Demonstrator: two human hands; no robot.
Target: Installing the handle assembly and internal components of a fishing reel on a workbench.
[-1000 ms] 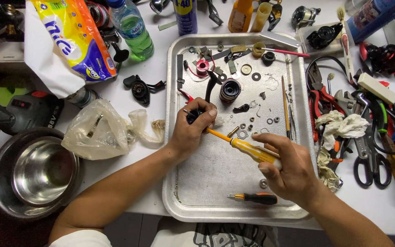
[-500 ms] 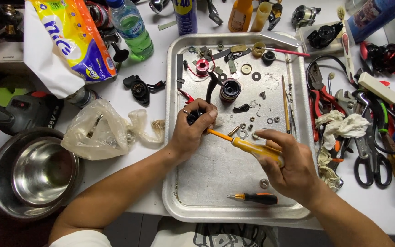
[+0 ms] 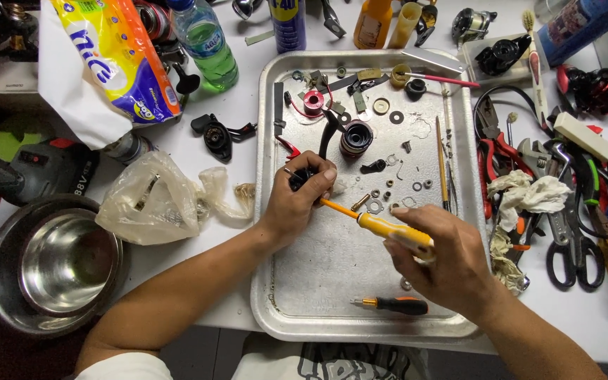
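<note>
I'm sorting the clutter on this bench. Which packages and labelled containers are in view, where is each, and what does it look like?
Printed plastic pack: top left, bulky, yellow, orange, blue and white.
Plastic bottle: right of that pack, clear green, blue label and cap.
Spray can: top edge above the metal tray, blue cylinder with yellow.
Orange bottle: top centre, small, label too small to make out.
Clear plastic bag: left of the left hand, crumpled, unprinted.

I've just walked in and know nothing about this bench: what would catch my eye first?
At the centre, the left hand pins a small black part on a metal tray while the right hand works a yellow-handled screwdriver into it. Washers and a red spool litter the tray's top; a steel bowl sits far left, pliers and scissors at right.
</note>
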